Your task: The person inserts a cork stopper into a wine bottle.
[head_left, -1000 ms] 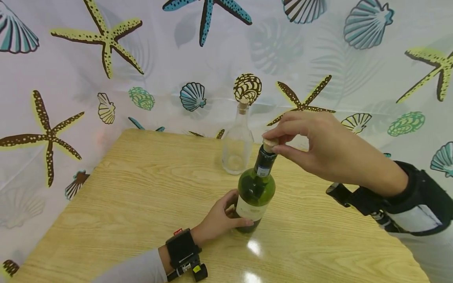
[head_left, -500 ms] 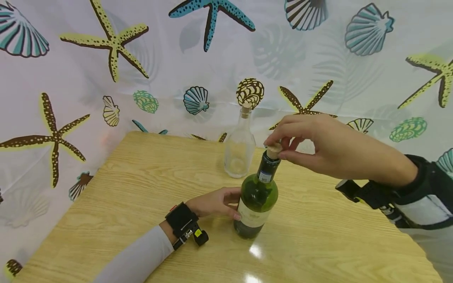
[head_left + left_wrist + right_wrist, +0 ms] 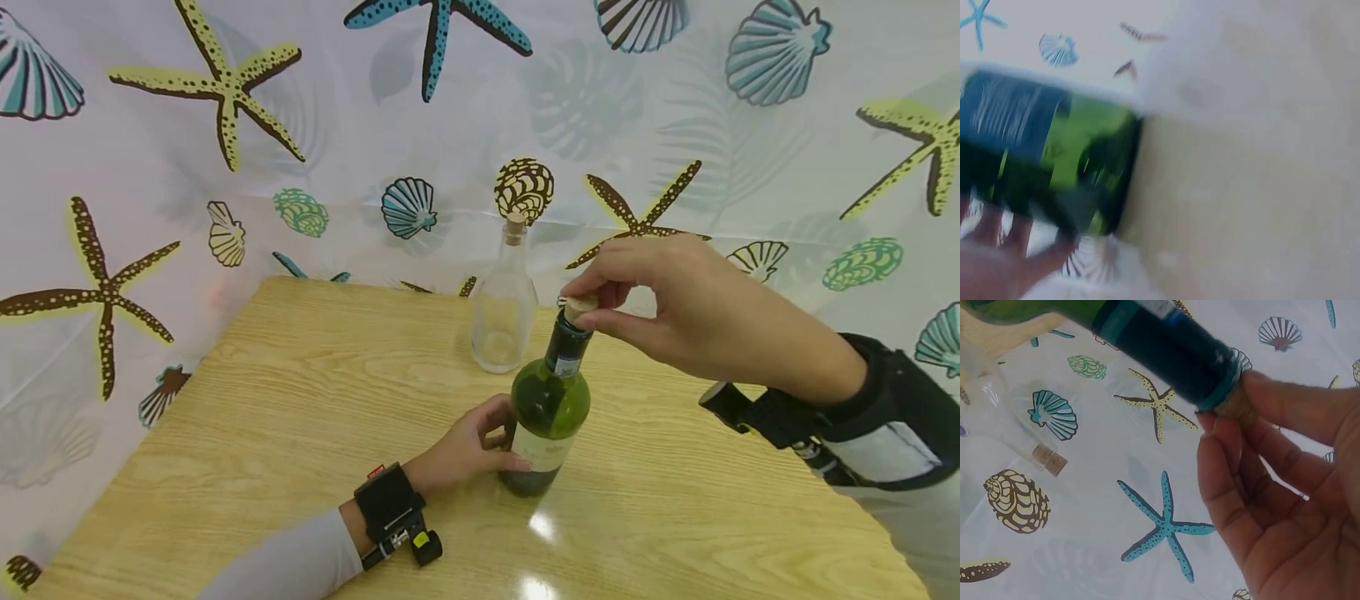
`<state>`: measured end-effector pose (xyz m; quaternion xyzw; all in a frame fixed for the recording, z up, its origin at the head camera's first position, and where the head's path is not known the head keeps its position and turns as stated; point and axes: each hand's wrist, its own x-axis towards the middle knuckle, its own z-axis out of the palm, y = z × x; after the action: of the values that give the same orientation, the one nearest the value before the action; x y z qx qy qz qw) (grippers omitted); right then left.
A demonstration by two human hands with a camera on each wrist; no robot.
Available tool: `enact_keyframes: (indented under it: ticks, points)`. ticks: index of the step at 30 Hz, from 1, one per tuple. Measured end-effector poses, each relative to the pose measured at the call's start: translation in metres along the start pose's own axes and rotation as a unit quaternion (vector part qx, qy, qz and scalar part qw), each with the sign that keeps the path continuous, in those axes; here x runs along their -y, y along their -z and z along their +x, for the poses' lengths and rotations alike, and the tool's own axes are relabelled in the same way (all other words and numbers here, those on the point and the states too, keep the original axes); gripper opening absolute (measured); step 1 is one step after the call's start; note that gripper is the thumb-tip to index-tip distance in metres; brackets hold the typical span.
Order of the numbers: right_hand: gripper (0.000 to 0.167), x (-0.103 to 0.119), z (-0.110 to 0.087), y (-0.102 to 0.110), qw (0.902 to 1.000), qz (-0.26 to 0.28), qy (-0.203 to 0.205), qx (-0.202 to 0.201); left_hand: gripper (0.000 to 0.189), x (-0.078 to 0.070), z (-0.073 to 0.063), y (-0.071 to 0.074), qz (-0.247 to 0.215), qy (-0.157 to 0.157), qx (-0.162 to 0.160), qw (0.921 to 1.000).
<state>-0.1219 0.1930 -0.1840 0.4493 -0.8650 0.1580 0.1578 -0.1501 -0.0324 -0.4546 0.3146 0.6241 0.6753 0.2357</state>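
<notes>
A green wine bottle with a dark neck sleeve and a pale label stands on the wooden table, leaning slightly. My left hand grips its lower body from the left, thumb across the front. In the blurred left wrist view, the bottle lies sideways across the picture above the fingers. At the top, my right hand pinches a cork between thumb and fingers. The right wrist view shows this cork seated at the mouth of the dark neck, its lower part hidden inside.
Behind the wine bottle stands a clear glass bottle with its own cork stopper. The wooden table ends at a white cloth printed with starfish and shells.
My left hand drew back from the bottle, then closed round it again with the thumb forward. The bottle has shifted slightly right. My right hand stays on the cork.
</notes>
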Motion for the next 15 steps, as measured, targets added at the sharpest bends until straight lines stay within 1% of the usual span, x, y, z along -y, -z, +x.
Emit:
enact_keyframes:
  ticks: [2, 4, 5, 6, 7, 9, 11, 13, 15]
  points:
    - [0.026, 0.001, 0.001, -0.001, 0.9998, -0.014, -0.009, -0.01, 0.067, -0.002, -0.002, -0.008, 0.011, 0.004, -0.044, 0.999]
    - [0.024, 0.002, 0.002, 0.0, 0.9996, -0.021, -0.019, -0.01, 0.066, -0.003, -0.003, -0.013, 0.025, 0.012, -0.078, 0.9966]
    - [0.023, 0.002, 0.003, 0.001, 0.9995, -0.023, -0.023, -0.004, 0.065, -0.004, -0.003, -0.013, 0.031, 0.015, -0.086, 0.9957]
    - [0.023, 0.001, 0.004, 0.002, 0.9995, -0.022, -0.024, 0.003, 0.066, -0.005, -0.002, -0.012, 0.037, 0.019, -0.087, 0.9953]
    - [0.023, 0.001, 0.004, 0.003, 0.9994, -0.019, -0.025, 0.012, 0.068, -0.006, 0.0, -0.011, 0.043, 0.022, -0.082, 0.9955]
    - [0.029, -0.001, 0.005, 0.007, 0.9991, -0.004, -0.024, 0.034, 0.074, -0.007, 0.004, -0.005, 0.053, 0.022, -0.051, 0.9971]
    - [0.033, -0.003, 0.006, 0.01, 0.9983, 0.013, -0.019, 0.053, 0.078, -0.009, 0.01, 0.003, 0.067, 0.021, 0.0, 0.9976]
    - [0.034, -0.005, 0.006, 0.012, 0.9971, 0.031, -0.017, 0.067, 0.079, -0.009, 0.016, 0.01, 0.07, 0.017, 0.05, 0.9961]
    - [0.03, -0.007, 0.006, 0.012, 0.9964, 0.045, -0.015, 0.07, 0.077, -0.01, 0.021, 0.014, 0.065, 0.016, 0.087, 0.994]
